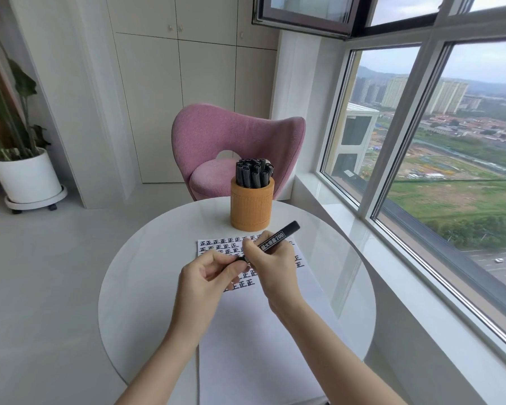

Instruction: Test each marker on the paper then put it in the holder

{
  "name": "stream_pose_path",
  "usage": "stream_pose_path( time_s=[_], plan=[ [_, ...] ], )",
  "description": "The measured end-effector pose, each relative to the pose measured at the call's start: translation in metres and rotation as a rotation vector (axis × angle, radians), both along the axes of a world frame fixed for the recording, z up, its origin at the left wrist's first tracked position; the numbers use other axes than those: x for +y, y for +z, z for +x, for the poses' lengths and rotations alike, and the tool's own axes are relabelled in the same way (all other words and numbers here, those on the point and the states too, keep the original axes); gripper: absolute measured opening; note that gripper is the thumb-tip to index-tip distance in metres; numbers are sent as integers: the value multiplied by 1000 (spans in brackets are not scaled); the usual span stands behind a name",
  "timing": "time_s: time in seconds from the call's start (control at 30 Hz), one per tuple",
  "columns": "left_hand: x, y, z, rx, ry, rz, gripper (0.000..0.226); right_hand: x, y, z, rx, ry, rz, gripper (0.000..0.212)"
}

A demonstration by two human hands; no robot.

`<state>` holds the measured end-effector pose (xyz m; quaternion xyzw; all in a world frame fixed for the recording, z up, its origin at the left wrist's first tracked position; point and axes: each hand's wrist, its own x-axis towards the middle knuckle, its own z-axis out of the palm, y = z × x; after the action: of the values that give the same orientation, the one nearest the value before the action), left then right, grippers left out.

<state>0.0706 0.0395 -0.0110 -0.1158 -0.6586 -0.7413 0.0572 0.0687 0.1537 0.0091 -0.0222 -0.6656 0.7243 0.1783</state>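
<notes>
A black marker (278, 237) with white lettering slants up to the right above the paper (246, 323). My right hand (270, 266) grips its barrel, and my left hand (206, 277) pinches its lower end, where the cap is. The tip is hidden by my fingers. Rows of black written marks fill the paper's far part. Beyond the paper stands an orange round holder (251, 206) with several black markers (254, 172) upright in it.
The round white table (135, 287) has its rim close on all sides. A pink chair (234, 144) stands behind the holder. A window sill (377, 258) runs along the right. A potted plant (27, 176) stands on the floor at far left.
</notes>
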Motion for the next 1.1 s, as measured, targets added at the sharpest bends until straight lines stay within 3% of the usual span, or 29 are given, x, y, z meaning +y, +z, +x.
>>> stream_pose_path(
  time_s=[0.27, 0.37, 0.43, 0.6, 0.7, 0.77, 0.83, 0.9, 1.0, 1.1],
  plan=[
    [8, 10, -15, 25, 38, -31, 7, 9, 21, -10, 4, 146, 64, 32],
    [12, 20, -27, 39, 65, -16, 9, 19, 25, -13, -2, 226, 63, 20],
    [18, 26, -34, 53, 33, -27, 9, 27, 27, -17, 24, 196, 105, 13],
    [39, 39, -54, 92, -6, -80, 8, 42, 38, -35, 50, 102, 194, 20],
    [48, 43, -71, 83, 27, -122, 22, 53, 45, -51, 78, 24, 245, 15],
    [48, 45, -85, 76, 63, -202, 31, 67, 52, -61, 30, 6, 187, 16],
    [44, 48, -96, 149, 138, -320, 22, 84, 59, -69, -47, 53, 168, 20],
    [39, 53, -110, 232, 229, -412, 12, 101, 60, -76, -99, 95, 319, 20],
    [37, 59, -131, 273, 293, -476, 16, 119, 60, -87, -78, 38, 672, 22],
    [44, 61, -147, 297, 306, -553, 19, 130, 63, -94, -36, -26, 762, 23]
  ],
)
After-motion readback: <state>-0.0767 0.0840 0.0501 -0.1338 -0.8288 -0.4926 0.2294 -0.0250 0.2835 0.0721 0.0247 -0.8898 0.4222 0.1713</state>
